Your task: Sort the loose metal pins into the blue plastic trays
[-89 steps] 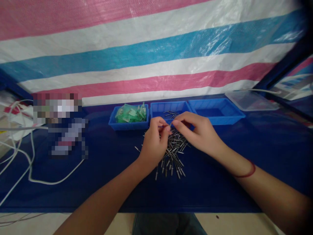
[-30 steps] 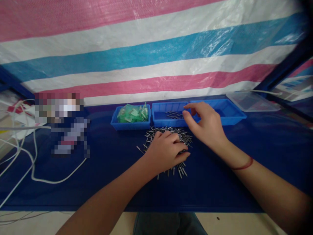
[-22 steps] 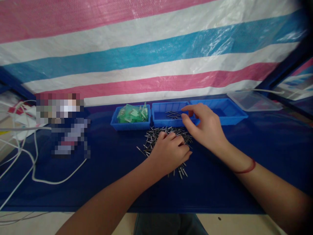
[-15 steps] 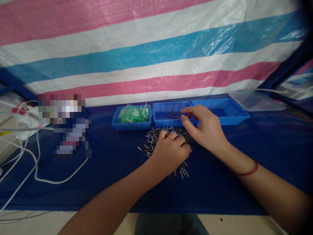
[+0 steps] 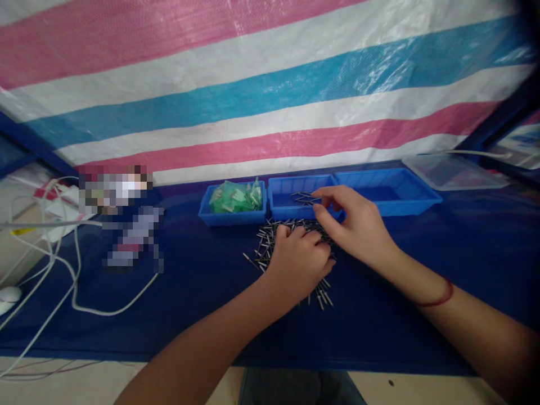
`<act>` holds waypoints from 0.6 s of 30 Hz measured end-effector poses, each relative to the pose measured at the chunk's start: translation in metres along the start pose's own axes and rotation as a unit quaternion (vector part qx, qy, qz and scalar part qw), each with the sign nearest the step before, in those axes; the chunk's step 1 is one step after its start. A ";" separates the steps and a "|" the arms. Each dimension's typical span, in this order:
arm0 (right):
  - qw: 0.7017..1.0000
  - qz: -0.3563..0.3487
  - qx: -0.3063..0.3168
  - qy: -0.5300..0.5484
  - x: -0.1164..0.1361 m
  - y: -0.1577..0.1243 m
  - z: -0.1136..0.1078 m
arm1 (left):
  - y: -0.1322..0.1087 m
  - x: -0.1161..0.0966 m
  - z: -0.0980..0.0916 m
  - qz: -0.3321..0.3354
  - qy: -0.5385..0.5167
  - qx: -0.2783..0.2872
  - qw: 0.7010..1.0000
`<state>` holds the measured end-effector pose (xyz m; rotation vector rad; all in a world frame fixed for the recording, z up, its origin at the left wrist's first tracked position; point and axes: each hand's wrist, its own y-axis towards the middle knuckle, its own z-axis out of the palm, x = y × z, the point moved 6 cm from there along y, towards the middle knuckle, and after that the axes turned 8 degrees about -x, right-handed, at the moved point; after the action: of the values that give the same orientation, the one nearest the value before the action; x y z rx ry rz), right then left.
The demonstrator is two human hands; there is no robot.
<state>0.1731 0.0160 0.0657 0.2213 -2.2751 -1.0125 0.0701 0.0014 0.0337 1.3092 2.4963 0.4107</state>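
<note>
A pile of thin metal pins [image 5: 270, 239] lies on the blue table cover. My left hand [image 5: 299, 264] rests knuckles-up on the pile, its fingers curled down into the pins. My right hand [image 5: 354, 225] hovers at the front edge of the middle blue tray [image 5: 282, 208], thumb and forefinger apart and nothing seen between them. A few pins [image 5: 304, 197] lie inside that tray. To its left, another blue tray [image 5: 231, 218] holds small green packets [image 5: 236, 197]. An empty-looking blue tray [image 5: 405, 203] stands to the right.
A clear plastic lid [image 5: 455, 171] lies at the back right. White cables [image 5: 84, 298] trail over the left of the table, beside a white mouse [image 5: 9, 294]. A striped tarpaulin [image 5: 270, 84] hangs behind the trays.
Three seconds ago both hands pinched a pin together above the pile. Since then my right hand has reached to the middle tray and drawn slightly back; my left hand dropped onto the pile.
</note>
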 end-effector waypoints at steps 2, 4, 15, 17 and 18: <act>1.000 0.002 0.004 0.001 0.000 -0.001 0.001 | 0.000 0.002 0.001 -0.017 -0.014 0.005 1.000; 1.000 0.002 0.005 0.004 0.001 -0.001 0.001 | -0.001 0.001 0.002 -0.022 -0.022 0.009 0.999; 0.983 0.111 0.095 0.115 0.001 -0.004 0.000 | 0.005 0.036 -0.034 -0.121 -0.125 -0.122 0.977; 0.971 0.114 0.159 0.138 0.005 -0.006 0.008 | 0.004 0.045 -0.038 -0.130 -0.171 -0.155 0.964; 0.963 0.120 0.186 0.156 0.006 -0.008 0.011 | 0.004 0.049 -0.040 -0.131 -0.198 -0.172 0.956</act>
<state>0.1608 0.0155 0.0573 0.2342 -2.1175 -0.3889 0.0313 0.0394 0.0653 0.8166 2.1045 0.4438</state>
